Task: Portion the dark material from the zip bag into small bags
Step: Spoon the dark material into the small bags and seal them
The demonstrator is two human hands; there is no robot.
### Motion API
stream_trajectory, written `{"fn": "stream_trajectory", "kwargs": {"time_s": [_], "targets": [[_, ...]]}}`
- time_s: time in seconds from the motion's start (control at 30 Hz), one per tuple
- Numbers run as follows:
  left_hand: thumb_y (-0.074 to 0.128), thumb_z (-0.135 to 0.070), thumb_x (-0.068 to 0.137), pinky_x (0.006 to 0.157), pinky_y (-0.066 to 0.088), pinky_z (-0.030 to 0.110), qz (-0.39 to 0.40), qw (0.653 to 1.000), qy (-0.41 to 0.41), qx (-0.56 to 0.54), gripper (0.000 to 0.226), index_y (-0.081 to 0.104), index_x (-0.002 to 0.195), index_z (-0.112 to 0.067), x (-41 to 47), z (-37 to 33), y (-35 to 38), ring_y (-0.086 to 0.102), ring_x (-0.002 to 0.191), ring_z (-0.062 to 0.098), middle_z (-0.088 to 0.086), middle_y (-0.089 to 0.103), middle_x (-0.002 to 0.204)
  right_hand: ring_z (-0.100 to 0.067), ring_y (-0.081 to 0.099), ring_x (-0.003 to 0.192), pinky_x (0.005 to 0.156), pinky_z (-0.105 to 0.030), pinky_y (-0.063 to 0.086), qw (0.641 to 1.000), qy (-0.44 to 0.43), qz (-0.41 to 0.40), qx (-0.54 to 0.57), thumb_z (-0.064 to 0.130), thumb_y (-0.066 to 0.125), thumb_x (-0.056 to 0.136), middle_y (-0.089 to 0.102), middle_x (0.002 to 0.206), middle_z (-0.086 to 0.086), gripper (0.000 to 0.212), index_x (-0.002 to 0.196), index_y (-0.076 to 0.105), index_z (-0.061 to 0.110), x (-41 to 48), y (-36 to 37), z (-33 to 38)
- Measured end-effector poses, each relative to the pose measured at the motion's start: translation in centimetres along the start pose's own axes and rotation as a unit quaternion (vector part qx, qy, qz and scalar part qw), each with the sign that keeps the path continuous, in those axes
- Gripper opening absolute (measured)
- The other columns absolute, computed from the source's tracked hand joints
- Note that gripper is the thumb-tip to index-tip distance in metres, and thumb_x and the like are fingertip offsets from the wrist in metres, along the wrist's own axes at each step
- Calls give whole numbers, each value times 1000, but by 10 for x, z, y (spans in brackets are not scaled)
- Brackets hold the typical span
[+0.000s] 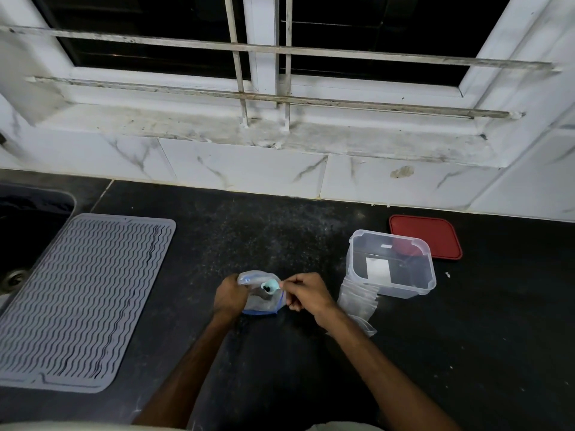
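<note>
At the middle of the counter (pixel 311 368), the left hand (pixel 230 295) grips the rim of the zip bag (pixel 259 304), likely holding its mouth open for the spoon (pixel 272 284) of dark material (pixel 266 288) pinched in the right hand (pixel 306 292).

I record the sink (pixel 28 231) as cut off by the frame's left edge. The left hand (pixel 230 295) covers one side of the zip bag (pixel 261 301), and I cannot judge how much it contains. The right hand (pixel 306 292) hides the spoon (pixel 270 286) handle. The right wrist overlaps the small bags (pixel 357 301).
</note>
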State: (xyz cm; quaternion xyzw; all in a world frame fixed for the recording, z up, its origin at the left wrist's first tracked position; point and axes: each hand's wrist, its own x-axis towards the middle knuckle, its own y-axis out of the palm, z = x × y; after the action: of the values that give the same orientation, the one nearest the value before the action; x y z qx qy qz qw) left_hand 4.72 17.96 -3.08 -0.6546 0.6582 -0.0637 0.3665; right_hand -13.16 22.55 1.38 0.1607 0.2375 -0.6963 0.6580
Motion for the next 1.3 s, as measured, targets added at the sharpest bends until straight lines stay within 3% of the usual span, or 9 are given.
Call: {"fn": "stream_trajectory", "kwargs": {"time_s": [0.3, 0.47, 0.53, 0.63, 0.77, 0.83, 0.97, 1.1, 1.3], "targets": [[48, -33, 98, 87, 43, 36, -28, 999, -9, 31, 34, 53, 122, -10, -15, -4, 11, 59, 106, 31, 13, 61, 118, -8, 48, 42, 60, -27, 53, 997, 8, -17, 79, 18, 65, 93, 61, 60, -6, 14, 98, 70, 5, -29, -46, 19], [67, -40, 87, 82, 48, 39, -12, 999, -39, 25, 47, 46, 115, -8, -16, -12, 19, 62, 101, 35, 15, 63, 110, -14, 47, 48, 54, -24, 49, 996, -8, -41, 85, 15, 65, 93, 61, 61, -9, 15, 99, 69, 1, -40, -60, 17], [73, -34, 82, 79, 54, 42, -13, 998, -57, -24, 46, 47, 111, -9, -15, -14, 24, 64, 90, 33, 17, 65, 107, -14, 48, 49, 54, -25, 49, 995, -10, -44, 86, 16, 65, 93, 61, 62, -9, 16, 99, 69, 2, -43, -64, 15], [70, -25, 87, 52, 54, 35, 20, 974, -119, -190, 41, 50, 115, -3, -15, -23, 25, 62, 73, 27, 23, 63, 110, -14, 51, 51, 53, -24, 48, 995, -18, -47, 81, 17, 66, 92, 62, 62, -9, 16, 100, 69, 3, -47, -73, 11], [57, -14, 95, 56, 56, 44, 29, 952, -157, -261, 40, 42, 130, -1, -7, -33, 26, 60, 103, 42, 20, 51, 121, -10, 54, 49, 52, -22, 48, 997, -29, -45, 61, 18, 66, 92, 64, 63, -9, 16, 99, 70, 4, -50, -84, 8], [55, -16, 94, 63, 58, 48, 14, 959, -158, -234, 45, 35, 133, -5, -9, -41, 26, 55, 110, 41, 19, 46, 129, -11, 52, 47, 49, -21, 45, 996, -34, -41, 67, 17, 66, 92, 63, 62, -9, 17, 99, 69, 2, -51, -88, 7], [66, -29, 87, 93, 48, 49, -68, 992, -106, -22, 63, 34, 131, 2, -13, -52, 27, 51, 118, 44, 25, 43, 138, -11, 54, 49, 48, -20, 45, 996, -46, -35, 63, 17, 67, 92, 64, 63, -10, 16, 99, 70, 3, -51, -93, 10], [75, -35, 81, 93, 45, 48, -73, 994, -53, 56, 79, 29, 135, 0, -16, -54, 28, 52, 120, 43, 24, 47, 136, -12, 51, 47, 49, -22, 44, 996, -53, -18, 67, 16, 66, 92, 63, 62, -10, 17, 99, 69, 1, -50, -90, 12], [72, -27, 85, 75, 56, 40, -73, 996, -9, 53, 30, 54, 101, -10, -14, -56, 30, 66, 89, 33, 17, 65, 106, -13, 51, 46, 46, -21, 43, 997, -57, -3, 54, 16, 66, 92, 64, 61, -9, 16, 97, 69, 1, -49, -91, 9]]}}
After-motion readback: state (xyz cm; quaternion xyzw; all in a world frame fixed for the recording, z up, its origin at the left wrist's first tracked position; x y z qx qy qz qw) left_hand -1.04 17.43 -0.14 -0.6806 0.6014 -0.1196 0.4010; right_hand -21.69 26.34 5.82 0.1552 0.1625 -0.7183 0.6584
